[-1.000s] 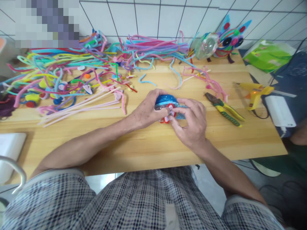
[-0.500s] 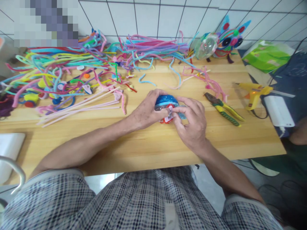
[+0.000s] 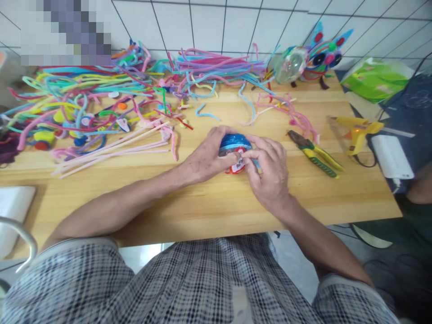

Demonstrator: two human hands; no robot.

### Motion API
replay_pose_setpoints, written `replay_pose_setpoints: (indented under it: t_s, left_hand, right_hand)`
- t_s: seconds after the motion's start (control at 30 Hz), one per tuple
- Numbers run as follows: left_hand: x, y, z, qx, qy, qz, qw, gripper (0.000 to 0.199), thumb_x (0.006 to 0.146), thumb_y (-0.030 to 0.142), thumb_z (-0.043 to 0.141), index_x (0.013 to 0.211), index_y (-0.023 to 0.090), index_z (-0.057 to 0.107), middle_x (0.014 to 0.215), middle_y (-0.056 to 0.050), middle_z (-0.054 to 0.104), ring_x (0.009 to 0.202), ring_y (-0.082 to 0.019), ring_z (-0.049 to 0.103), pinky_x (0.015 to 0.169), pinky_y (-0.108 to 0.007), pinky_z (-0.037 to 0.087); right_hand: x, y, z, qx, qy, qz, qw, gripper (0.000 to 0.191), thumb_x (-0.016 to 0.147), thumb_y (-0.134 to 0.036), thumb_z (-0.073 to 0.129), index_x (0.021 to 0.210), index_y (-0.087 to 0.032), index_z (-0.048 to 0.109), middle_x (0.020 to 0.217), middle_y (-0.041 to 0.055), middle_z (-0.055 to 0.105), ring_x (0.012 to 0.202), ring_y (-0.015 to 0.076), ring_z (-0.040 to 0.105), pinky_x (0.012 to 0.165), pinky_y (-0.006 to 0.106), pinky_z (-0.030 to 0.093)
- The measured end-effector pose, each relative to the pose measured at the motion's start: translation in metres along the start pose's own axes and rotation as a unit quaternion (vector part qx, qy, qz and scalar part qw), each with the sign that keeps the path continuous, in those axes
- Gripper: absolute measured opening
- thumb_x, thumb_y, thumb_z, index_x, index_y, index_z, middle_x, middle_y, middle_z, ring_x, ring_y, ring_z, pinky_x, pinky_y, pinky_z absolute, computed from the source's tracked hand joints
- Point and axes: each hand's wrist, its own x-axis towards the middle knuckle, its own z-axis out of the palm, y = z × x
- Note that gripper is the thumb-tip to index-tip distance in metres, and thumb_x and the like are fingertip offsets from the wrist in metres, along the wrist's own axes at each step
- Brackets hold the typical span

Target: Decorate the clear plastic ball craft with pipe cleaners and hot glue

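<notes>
Between my hands is a rounded craft piece [image 3: 235, 140], its top wound with blue and light blue pipe cleaners, with a red and pale patch on the side towards me. My left hand [image 3: 211, 155] is wrapped round its left side, the thumb lying across the front by the red patch. From the right, my right hand [image 3: 270, 166] holds it, with thumb and index finger pinched at the pale part. Whatever small thing sits between those fingertips is too small to make out. A light blue part shows behind my right fingers.
Pliers [image 3: 315, 153] and a yellow glue gun [image 3: 357, 130] lie to the right, beside a white box [image 3: 393, 155]. Heaped pipe cleaners [image 3: 219, 65] run along the back and left. A decorated animal figure [image 3: 322, 58] stands at the back right. Another person's arm [image 3: 420, 191] shows at right.
My right hand has shifted slightly left, closer in to the craft piece, and less of the light blue part shows. My left hand keeps its hold.
</notes>
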Motion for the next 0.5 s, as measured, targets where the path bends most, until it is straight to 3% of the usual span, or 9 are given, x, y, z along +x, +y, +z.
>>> replay_pose_setpoints:
  t_s: [0.5]
  left_hand:
    - [-0.0002, 0.0015, -0.0034, -0.014, -0.001, -0.034, 0.999, 0.056, 0.095, 0.05, 0.069, 0.14, 0.02, 0.057, 0.143, -0.014, 0.068, 0.135, -0.03, 0.065, 0.122, -0.05, 0.054]
  right_hand:
    - [-0.0028, -0.0033, -0.0031, -0.018, 0.023, 0.004, 1.0, 0.013, 0.106, -0.023, 0.069, 0.117, -0.029, 0.074, 0.144, 0.0096, 0.083, 0.131, 0.0308, 0.077, 0.116, 0.056, 0.057]
